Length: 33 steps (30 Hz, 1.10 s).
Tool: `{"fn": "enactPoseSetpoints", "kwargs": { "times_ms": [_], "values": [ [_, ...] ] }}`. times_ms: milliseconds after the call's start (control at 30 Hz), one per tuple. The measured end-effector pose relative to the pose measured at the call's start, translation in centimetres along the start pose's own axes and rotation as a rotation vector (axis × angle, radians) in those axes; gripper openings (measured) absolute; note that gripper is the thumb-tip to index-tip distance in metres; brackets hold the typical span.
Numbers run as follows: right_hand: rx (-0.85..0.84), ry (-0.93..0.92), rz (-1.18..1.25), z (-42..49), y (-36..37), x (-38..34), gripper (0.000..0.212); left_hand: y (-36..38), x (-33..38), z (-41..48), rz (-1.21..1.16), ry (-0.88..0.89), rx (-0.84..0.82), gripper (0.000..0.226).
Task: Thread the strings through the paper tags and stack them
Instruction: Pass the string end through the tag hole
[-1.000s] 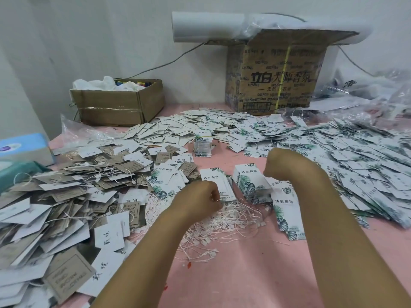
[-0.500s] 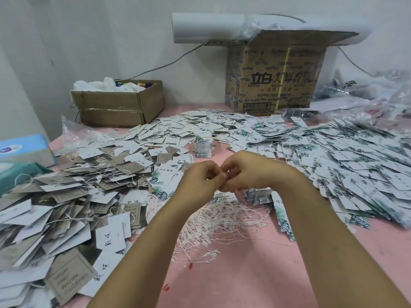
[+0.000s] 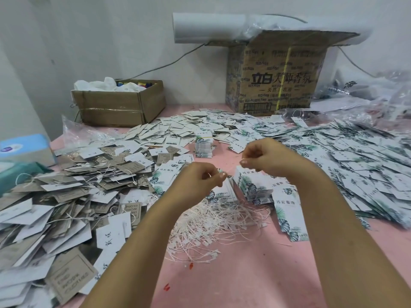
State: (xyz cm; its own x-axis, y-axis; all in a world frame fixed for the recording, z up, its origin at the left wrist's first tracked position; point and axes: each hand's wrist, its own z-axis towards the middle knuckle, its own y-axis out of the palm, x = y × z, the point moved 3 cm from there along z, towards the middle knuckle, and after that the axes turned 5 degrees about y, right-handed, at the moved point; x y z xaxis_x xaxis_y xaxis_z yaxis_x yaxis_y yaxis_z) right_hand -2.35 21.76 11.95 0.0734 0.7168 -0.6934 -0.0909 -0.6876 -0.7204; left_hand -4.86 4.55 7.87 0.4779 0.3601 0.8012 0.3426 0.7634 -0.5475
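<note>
Head view: tag stack [image 3: 251,187] lengthwise far-to-near; string [image 3: 209,175] in left hand [image 3: 200,180]

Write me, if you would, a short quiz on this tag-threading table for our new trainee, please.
1. True or false: the loose white strings lie on the pink table between the person's forearms.
2. What lies on top of the big printed box? A) a white roll; B) scissors; C) a cup.
3. Fill in: the brown tags lie in the pile on the person's ____ side.

Key: 1 true; 2 A; 3 left.
</note>
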Motion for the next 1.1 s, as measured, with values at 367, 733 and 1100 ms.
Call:
{"fn": "enactPoseSetpoints", "kwargs": {
  "times_ms": [367, 733, 1100],
  "values": [
    [0.1, 0.066, 0.238, -0.2, -1.1, 0.5, 0.023, -0.4, -1.0, -0.4, 0.086, -0.105, -0.167, 0.02],
    [-0.092, 0.171, -0.412, -0.6, -0.8, 0.9, 0.032, 0.3, -0.7, -0.1, -0.011, -0.026, -0.107, 0.012],
    [-0.377, -0.056, 0.056, -0.5, 3.1, -1.4, 0.032, 1.0, 0.1, 0.0, -0.249, 0.044, 0.019, 0.018]
  ]
}}
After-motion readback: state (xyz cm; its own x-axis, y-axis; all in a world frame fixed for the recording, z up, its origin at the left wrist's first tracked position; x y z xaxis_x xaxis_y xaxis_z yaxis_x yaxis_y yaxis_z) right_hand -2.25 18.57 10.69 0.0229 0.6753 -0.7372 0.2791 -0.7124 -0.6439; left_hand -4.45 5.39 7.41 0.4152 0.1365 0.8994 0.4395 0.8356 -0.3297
